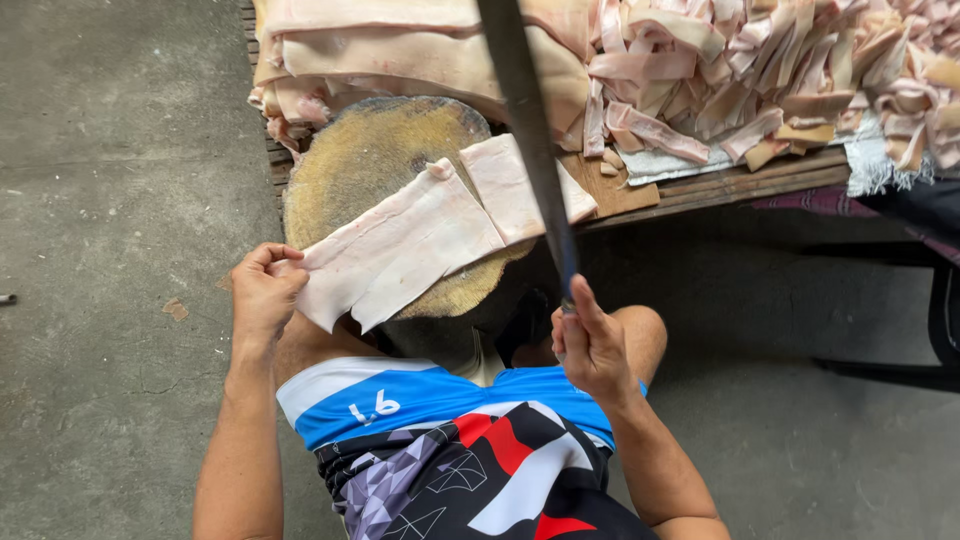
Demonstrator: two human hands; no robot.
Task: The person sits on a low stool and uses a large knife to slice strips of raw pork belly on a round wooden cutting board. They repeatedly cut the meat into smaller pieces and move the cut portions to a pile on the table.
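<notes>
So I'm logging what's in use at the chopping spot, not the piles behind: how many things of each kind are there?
Round wooden chopping block: 1
Pale skin sheet on the block, held by the left hand: 1
Long dark blade, held by the right hand: 1
Total: 3

My left hand [262, 296] pinches the near end of a pale skin slab [400, 245] lying across the round chopping block [365, 160]. My right hand [592, 345] grips a long dark blade [528, 130], raised above the block.
</notes>
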